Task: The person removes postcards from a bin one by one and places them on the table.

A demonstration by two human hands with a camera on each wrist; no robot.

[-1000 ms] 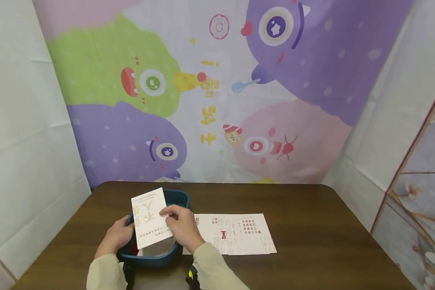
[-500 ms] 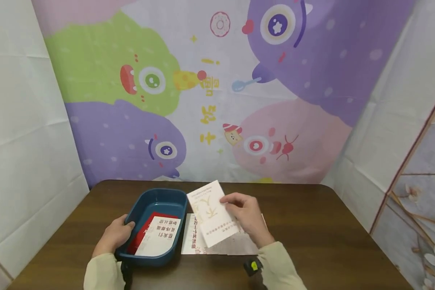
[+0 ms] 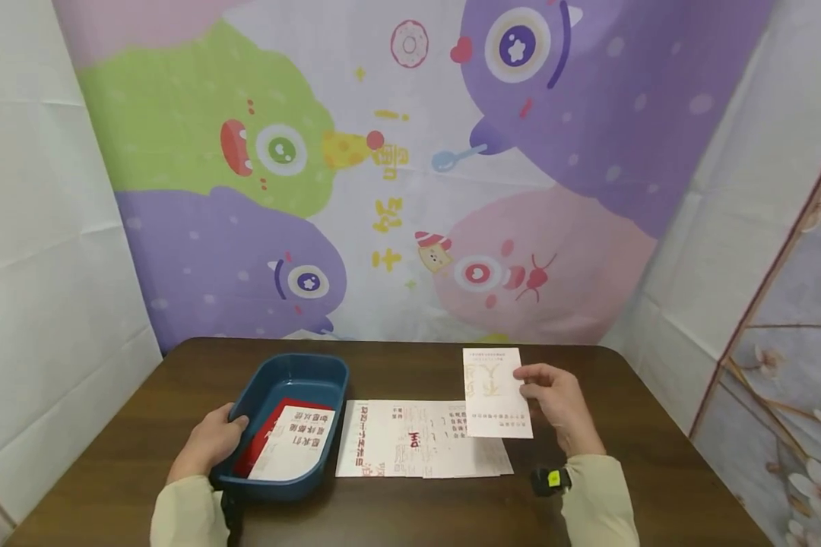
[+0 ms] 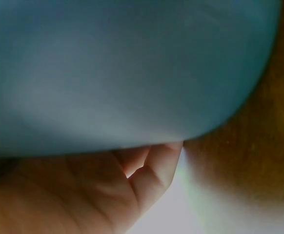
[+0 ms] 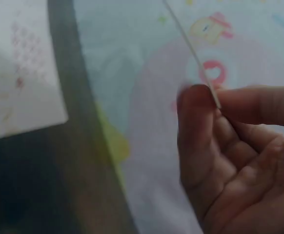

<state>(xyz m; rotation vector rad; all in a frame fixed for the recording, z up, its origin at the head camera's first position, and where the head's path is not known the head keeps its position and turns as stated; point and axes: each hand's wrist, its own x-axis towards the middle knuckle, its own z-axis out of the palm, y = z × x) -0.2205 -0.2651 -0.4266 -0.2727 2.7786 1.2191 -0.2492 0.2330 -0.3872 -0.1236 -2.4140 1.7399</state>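
Observation:
My right hand (image 3: 554, 399) pinches a white card (image 3: 496, 393) with gold and dark lettering by its right edge, thumb against fingers. The card is held up over the right end of a row of overlapping white printed cards (image 3: 383, 441) on the table. In the right wrist view the pinched card (image 5: 193, 51) appears edge-on. My left hand (image 3: 208, 441) grips the left rim of a blue plastic basin (image 3: 324, 368), thumb over the edge; in the left wrist view its fingers (image 4: 154, 178) lie against the basin's outer wall. Inside the basin, a white card (image 3: 290, 448) overlaps a red one (image 3: 256, 448).
The dark brown wooden table (image 3: 588, 501) bears the basin on the left and the card row in the middle. Behind it hangs a cartoon-printed curtain (image 3: 397, 304), with white sheeting (image 3: 48, 266) at the left and a floral panel (image 3: 794, 395) at the right.
My right hand has carried the pinched card from above the basin rightward to the far end of the card row, turning it more upright. The left hand has stayed on the basin rim.

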